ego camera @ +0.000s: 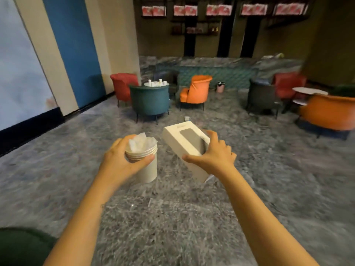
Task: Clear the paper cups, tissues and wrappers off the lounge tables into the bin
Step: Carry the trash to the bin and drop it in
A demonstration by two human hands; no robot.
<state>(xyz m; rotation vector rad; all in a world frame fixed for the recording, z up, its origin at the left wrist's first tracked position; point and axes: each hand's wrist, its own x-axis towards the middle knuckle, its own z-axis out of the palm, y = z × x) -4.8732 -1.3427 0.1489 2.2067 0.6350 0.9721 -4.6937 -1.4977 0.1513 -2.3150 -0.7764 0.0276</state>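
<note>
Grey marbled floor [172, 217] spreads under both arms, coloured armchairs [149, 100] beyond. The left hand [123, 160] curls around a stack of paper cups [147, 166], nested with tissues [141, 142] stuffed on top, I think so one hand carries all. The right hand [215, 154] grips a white box [184, 139] across its end, just beside the cups. Far beyond both hands stands a pink bin [220, 86].

far table [156, 85]: items [160, 81] too small to tell | green seat [23, 246]: cut by corner | shelf boxes [219, 10]: blurred
</note>
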